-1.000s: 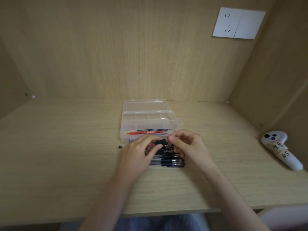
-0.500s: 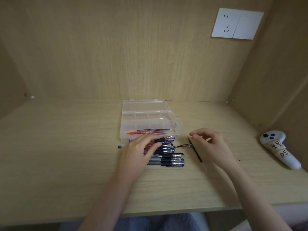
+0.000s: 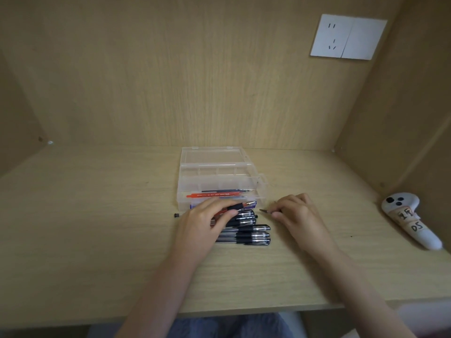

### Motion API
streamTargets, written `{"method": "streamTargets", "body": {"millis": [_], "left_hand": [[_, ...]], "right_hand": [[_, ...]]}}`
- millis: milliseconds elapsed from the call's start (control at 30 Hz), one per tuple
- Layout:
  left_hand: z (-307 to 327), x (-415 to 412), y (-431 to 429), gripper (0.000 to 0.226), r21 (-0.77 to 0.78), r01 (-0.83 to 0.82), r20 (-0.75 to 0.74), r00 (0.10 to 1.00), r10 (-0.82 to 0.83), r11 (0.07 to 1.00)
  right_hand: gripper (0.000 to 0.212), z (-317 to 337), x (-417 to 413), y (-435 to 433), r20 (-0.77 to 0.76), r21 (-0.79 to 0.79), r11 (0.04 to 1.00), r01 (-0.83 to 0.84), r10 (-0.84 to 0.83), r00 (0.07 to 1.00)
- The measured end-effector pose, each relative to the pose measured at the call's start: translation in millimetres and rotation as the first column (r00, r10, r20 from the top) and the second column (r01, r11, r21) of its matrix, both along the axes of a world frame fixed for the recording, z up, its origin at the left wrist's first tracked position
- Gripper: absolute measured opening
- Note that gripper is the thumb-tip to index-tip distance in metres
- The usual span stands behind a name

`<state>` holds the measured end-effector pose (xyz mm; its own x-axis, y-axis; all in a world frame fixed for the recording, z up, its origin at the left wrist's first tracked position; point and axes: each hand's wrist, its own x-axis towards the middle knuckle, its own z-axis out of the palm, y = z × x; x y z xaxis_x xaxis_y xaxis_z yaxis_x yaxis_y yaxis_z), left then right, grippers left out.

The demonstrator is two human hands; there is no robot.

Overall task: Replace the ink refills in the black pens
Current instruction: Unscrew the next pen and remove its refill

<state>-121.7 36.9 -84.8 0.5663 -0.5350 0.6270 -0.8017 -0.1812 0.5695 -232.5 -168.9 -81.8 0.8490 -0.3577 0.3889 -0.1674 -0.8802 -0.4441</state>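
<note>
My left hand (image 3: 203,224) grips a black-grip pen (image 3: 240,206) by its barrel, the tip pointing right, just above a pile of several black pens (image 3: 249,234) on the desk. To the right, my right hand (image 3: 299,213) pinches a thin ink refill (image 3: 264,211) whose metal tip pokes out to the left toward the pen; the rest of the refill is hidden under the fingers. Behind the pile stands an open clear plastic box (image 3: 219,167) holding a red refill (image 3: 214,195) and a dark refill (image 3: 227,191).
A small black pen part (image 3: 176,215) lies left of the pile. A white handheld controller (image 3: 412,222) with a written label rests at the desk's right edge by the side wall. A wall socket (image 3: 346,36) sits on the back panel.
My hands, together on the pen a second ago, have parted. My right hand went right with a thin refill and now holds it with the tip pointing left. My left hand stayed put.
</note>
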Motion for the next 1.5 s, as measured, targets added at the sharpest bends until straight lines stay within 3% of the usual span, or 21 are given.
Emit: {"method": "streamTargets", "body": {"millis": [133, 300, 500, 867, 1233, 1400, 1500], "left_hand": [[-1, 1, 0, 0.024, 0.010, 0.006, 0.006, 1.000, -0.006, 1.000], [-1, 1, 0, 0.022, 0.013, 0.008, 0.009, 1.000, -0.009, 1.000], [-2, 2, 1, 0.025, 0.033, 0.006, 0.008, 1.000, -0.007, 0.999], [-1, -1, 0, 0.027, 0.022, 0.075, 0.026, 0.997, -0.075, 0.997], [-4, 0, -2, 0.030, 0.041, 0.053, 0.034, 0.998, -0.055, 0.998], [-4, 3, 1, 0.024, 0.044, 0.059, -0.050, 0.997, -0.056, 0.997], [2, 2, -1, 0.026, 0.024, 0.016, 0.041, 0.999, -0.017, 1.000]], "right_hand": [[0.015, 21, -10, 6, 0.089, 0.277, 0.958, -0.073, 0.050, 0.995], [0.019, 39, -10, 20, 0.201, 0.330, 0.924, -0.193, 0.131, 0.971], [0.015, 37, -6, 34, 0.222, 0.480, 0.845, -0.236, 0.143, 0.965], [0.017, 27, 7, 49, 0.214, 0.527, 0.810, -0.256, 0.165, 0.963], [0.015, 25, 13, 48, 0.208, 0.663, 0.695, -0.280, 0.189, 0.960], [0.015, 24, 15, 52, 0.205, 0.627, 0.730, -0.271, 0.182, 0.962], [0.016, 26, 18, 50, 0.195, 0.642, 0.726, -0.244, 0.153, 0.969]]}}
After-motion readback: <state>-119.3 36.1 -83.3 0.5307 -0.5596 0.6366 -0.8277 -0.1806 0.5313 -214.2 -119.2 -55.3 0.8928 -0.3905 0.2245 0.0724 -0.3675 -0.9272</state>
